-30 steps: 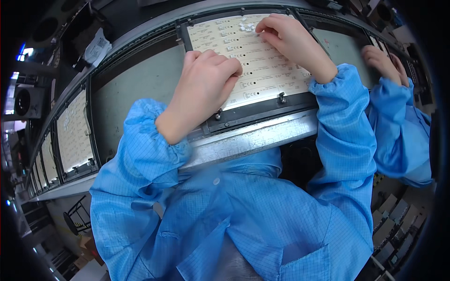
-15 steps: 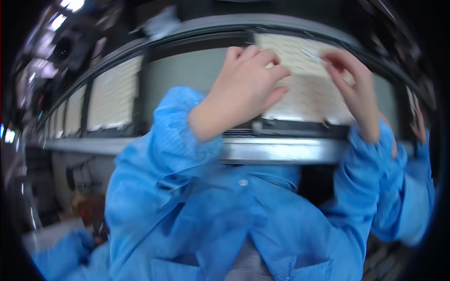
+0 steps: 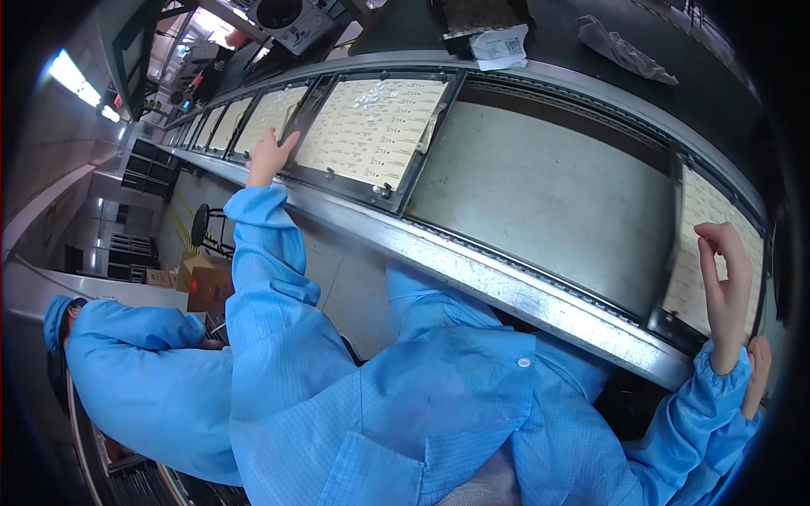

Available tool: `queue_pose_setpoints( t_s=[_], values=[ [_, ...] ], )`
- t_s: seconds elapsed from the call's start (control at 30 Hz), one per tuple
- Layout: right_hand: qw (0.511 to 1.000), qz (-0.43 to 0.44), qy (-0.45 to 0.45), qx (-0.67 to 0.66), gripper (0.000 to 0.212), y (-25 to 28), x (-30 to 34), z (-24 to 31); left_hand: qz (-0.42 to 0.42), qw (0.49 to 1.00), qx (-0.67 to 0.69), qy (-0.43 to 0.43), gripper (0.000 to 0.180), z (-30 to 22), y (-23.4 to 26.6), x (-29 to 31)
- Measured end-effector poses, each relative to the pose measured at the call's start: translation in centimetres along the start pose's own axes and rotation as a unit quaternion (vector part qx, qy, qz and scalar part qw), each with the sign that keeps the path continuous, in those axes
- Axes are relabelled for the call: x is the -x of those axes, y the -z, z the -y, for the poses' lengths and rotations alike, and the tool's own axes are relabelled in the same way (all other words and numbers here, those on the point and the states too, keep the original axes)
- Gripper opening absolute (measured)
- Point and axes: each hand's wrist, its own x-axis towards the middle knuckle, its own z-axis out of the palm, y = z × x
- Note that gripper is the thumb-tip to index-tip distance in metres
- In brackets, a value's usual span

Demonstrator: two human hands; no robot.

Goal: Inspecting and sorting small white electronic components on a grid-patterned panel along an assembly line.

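My left hand [image 3: 268,158] reaches out at the upper left with fingers spread, at the near edge of a framed cream sheet [image 3: 278,110]. Nothing shows in it. Beside it lies a larger cream sheet [image 3: 354,139] in a dark frame, printed in rows, with small white pieces [image 3: 371,94] scattered near its far edge. At the far right, my right hand [image 3: 727,278] hovers over another cream sheet [image 3: 690,291]. Its thumb and forefinger bend together into a pinch; whether anything tiny sits between their tips, I cannot make out.
A grey plate [image 3: 548,194] lies between the framed sheets on the conveyor line. Its metal rail [image 3: 472,266] runs along my front. Beyond stand a white packet [image 3: 499,46] and crumpled wrapping [image 3: 624,52]. A co-worker in blue [image 3: 152,371] bends at the left; another person's hand [image 3: 757,375] is at right.
The view has swung left and sharpened. My left hand has moved away leftward, its fingers now spread; my hands are much farther apart. My right hand stays in a pinch.
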Motion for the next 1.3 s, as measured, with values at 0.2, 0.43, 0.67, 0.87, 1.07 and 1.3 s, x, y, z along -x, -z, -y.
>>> queue_pose_setpoints(
  t_s=[0.2,0.43,0.67,0.87,1.07,1.3],
  values=[
    [0.998,-0.026,-0.031,0.039,0.011,0.7,1.4,-0.7,0.040,0.996,0.071,0.046,0.078,-4.2,2.5,1.2],
    [0.999,-0.002,-0.034,0.032,0.011,0.3,1.2,-1.8,0.013,0.997,0.013,0.077,0.083,-2.1,1.3,-0.4],
    [0.999,-0.004,-0.028,0.039,0.011,-0.5,1.4,-1.7,-0.116,0.990,0.009,0.077,0.073,-4.5,2.4,-0.9],
    [0.999,-0.025,-0.018,0.041,0.011,-1.1,1.1,-1.2,-0.061,0.985,-0.023,-0.162,0.043,0.2,0.1,-6.0],
    [0.998,0.006,-0.039,0.040,0.011,-0.6,1.5,-2.2,-0.094,0.970,-0.078,-0.208,0.041,-5.1,1.6,-6.7],
    [0.996,-0.034,-0.056,0.058,0.010,0.1,1.3,-3.2,-0.007,0.994,0.009,-0.106,0.042,-7.0,4.1,-5.0]
  ],
)
